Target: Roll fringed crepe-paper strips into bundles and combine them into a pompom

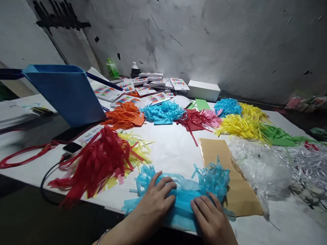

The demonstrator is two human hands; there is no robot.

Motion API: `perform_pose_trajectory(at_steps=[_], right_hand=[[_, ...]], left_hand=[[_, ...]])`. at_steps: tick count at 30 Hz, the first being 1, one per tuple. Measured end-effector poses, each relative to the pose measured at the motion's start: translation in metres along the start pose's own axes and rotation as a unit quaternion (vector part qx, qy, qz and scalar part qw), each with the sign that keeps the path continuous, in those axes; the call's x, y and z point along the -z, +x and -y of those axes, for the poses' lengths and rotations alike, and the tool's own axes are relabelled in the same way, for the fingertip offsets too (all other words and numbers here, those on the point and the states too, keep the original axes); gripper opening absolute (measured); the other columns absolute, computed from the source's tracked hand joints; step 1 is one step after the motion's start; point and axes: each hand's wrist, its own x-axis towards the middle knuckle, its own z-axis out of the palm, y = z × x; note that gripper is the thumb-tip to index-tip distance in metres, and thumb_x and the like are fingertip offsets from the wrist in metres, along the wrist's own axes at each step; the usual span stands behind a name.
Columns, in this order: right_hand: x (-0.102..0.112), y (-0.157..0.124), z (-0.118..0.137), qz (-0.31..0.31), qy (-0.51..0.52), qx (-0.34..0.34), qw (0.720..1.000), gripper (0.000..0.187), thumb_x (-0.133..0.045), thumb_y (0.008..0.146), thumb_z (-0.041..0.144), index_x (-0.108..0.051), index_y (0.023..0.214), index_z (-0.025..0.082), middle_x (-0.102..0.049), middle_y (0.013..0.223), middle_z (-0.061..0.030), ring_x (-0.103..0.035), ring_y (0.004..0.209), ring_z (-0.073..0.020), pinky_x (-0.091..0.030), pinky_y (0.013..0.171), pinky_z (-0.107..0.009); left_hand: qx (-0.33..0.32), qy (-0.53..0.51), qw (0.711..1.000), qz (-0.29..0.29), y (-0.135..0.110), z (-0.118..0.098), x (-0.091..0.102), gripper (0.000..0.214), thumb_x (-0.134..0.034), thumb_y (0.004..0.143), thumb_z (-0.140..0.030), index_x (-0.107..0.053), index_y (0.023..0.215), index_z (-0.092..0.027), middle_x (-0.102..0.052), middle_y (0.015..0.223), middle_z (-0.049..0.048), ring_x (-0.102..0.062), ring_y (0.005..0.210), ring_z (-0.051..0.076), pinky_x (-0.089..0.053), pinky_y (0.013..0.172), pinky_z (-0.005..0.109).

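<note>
A bundle of light blue fringed tissue paper (184,192) lies at the table's near edge. My left hand (154,200) rests flat on its left part, fingers stretched out and slightly apart. My right hand (211,217) presses on its lower right part, fingers extended and close together. Frayed blue strips stick up at both ends of the bundle. A tan cardboard sheet (237,194) lies just right of it, partly under the fringe.
Red and yellow fringe piles (102,160) lie to the left. Orange, blue, red, pink, yellow and green piles (194,117) line the back. Clear and silver plastic shreds (276,163) sit right. A blue box (68,92), printed cards (150,88) and cables (25,154) stand left and behind.
</note>
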Motion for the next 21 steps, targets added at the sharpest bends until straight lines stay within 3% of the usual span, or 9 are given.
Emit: perform_pose_trajectory(at_steps=[3,5,8,11,12,14,17,21], right_hand=[[-0.002,-0.007,-0.001,-0.006,0.007,-0.006,1.000,0.044,-0.028,0.105,0.014,-0.072,0.106,0.014,-0.077,0.096,-0.0056,-0.068,0.095,-0.0179,-0.030,0.114,-0.036],[-0.003,-0.008,0.000,-0.010,0.002,-0.012,1.000,0.042,-0.030,0.104,0.013,-0.073,0.105,0.014,-0.077,0.095,-0.0061,-0.069,0.094,-0.0184,-0.030,0.114,-0.038],[-0.006,-0.007,0.005,-0.007,-0.005,-0.017,1.000,0.040,-0.032,0.104,0.013,-0.072,0.105,0.014,-0.077,0.094,-0.0063,-0.069,0.091,-0.0190,-0.028,0.115,-0.040],[-0.007,-0.011,0.009,0.001,0.000,-0.031,1.000,0.037,-0.035,0.103,0.012,-0.071,0.108,0.016,-0.077,0.096,-0.0052,-0.069,0.095,-0.0195,-0.027,0.115,-0.042],[-0.007,-0.013,0.010,0.000,0.003,-0.039,0.999,0.035,-0.036,0.103,0.012,-0.070,0.108,0.017,-0.077,0.097,-0.0046,-0.070,0.097,-0.0200,-0.027,0.115,-0.043],[-0.004,-0.016,0.008,-0.004,0.013,-0.060,0.998,0.033,-0.037,0.104,0.014,-0.070,0.103,0.019,-0.077,0.097,-0.0033,-0.069,0.100,-0.0211,-0.028,0.113,-0.044],[0.001,-0.017,0.005,0.015,0.027,-0.081,0.996,0.025,-0.044,0.103,0.018,-0.069,0.100,0.022,-0.077,0.098,-0.0005,-0.068,0.099,-0.0211,-0.028,0.108,-0.043],[-0.001,-0.008,0.005,0.046,0.032,-0.170,0.984,0.024,-0.045,0.102,0.019,-0.064,0.087,0.023,-0.071,0.090,0.0003,-0.064,0.091,-0.0223,-0.031,0.097,-0.044]], left_hand=[[0.076,0.008,0.997,0.028,-0.014,0.007,0.011,0.007,-0.066,0.084,-0.018,-0.061,0.085,-0.023,-0.070,0.114,0.0060,-0.057,0.114,0.028,-0.021,0.115,0.057],[0.102,0.010,0.995,0.020,-0.016,0.003,0.018,0.015,-0.069,0.083,-0.025,-0.063,0.097,-0.024,-0.066,0.125,0.0090,-0.053,0.122,0.032,-0.019,0.115,0.062],[0.047,0.009,0.999,0.001,-0.008,-0.014,0.016,0.031,-0.070,0.086,-0.032,-0.062,0.116,-0.026,-0.061,0.136,0.0091,-0.045,0.133,0.032,-0.006,0.120,0.063],[-0.025,0.003,0.999,-0.020,0.002,-0.027,-0.003,0.003,-0.063,0.094,-0.025,-0.066,0.094,-0.024,-0.070,0.118,0.0028,-0.053,0.125,0.024,0.001,0.124,0.054],[-0.030,-0.001,0.999,-0.025,0.003,-0.028,-0.009,0.011,-0.061,0.095,-0.022,-0.064,0.085,-0.023,-0.072,0.109,0.0009,-0.056,0.120,0.022,0.001,0.125,0.052],[-0.012,-0.011,1.000,-0.024,0.002,-0.026,-0.017,0.018,-0.060,0.096,-0.020,-0.061,0.079,-0.022,-0.071,0.100,-0.0010,-0.059,0.112,0.019,-0.002,0.125,0.050],[0.038,-0.017,0.999,0.005,-0.002,-0.019,-0.016,0.013,-0.061,0.096,-0.021,-0.062,0.084,-0.022,-0.070,0.100,-0.0005,-0.060,0.107,0.020,-0.016,0.121,0.052],[0.100,0.011,0.992,0.077,0.004,-0.015,-0.008,0.009,-0.063,0.094,-0.018,-0.064,0.085,-0.020,-0.069,0.099,0.0029,-0.060,0.097,0.024,-0.040,0.102,0.052]])
